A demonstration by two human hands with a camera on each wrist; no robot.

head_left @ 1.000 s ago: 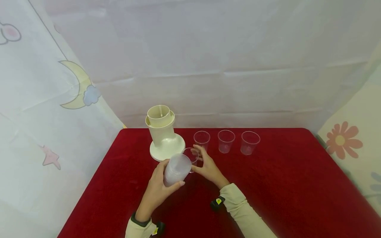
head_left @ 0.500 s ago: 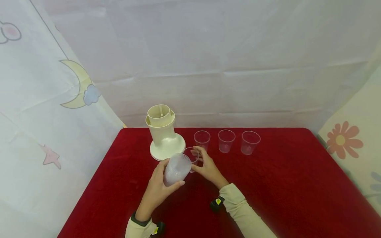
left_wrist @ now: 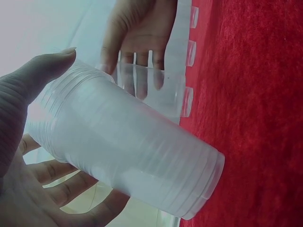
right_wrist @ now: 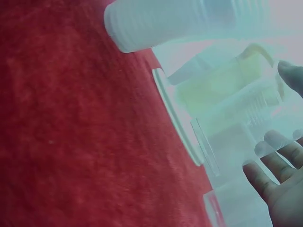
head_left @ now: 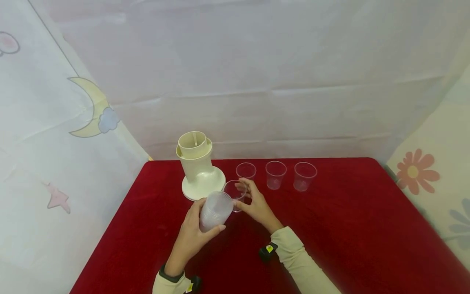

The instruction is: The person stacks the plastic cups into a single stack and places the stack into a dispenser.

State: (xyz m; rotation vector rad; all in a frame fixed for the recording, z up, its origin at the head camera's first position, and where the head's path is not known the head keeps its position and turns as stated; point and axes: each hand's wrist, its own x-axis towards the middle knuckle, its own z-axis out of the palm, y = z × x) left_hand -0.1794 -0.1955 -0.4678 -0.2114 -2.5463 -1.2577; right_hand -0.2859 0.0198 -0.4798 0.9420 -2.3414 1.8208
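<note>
My left hand (head_left: 191, 234) grips a tilted stack of clear plastic cups (head_left: 216, 212), fingers on one side and thumb on the other. In the left wrist view the nested rims of the stack (left_wrist: 137, 142) lie toward the thumb. Just right of it, my right hand (head_left: 260, 208) holds a single clear plastic cup (head_left: 230, 190) between thumb and fingers near its rim. The right wrist view shows this cup (right_wrist: 232, 137) upright relative to the table, its base close to the red cloth; whether it touches cannot be told.
Three clear cups (head_left: 246, 169), (head_left: 276, 175), (head_left: 305, 176) stand in a row at the back of the red-covered table (head_left: 330, 232). A cream-coloured plastic stand (head_left: 203, 181) with a round base and a double-walled tube is behind my left hand. Patterned cloth walls surround the table.
The head view has turned slightly, so the table and stand appear a little further left. Both hands keep their hold on the stack and the single cup, with hardly any movement.
</note>
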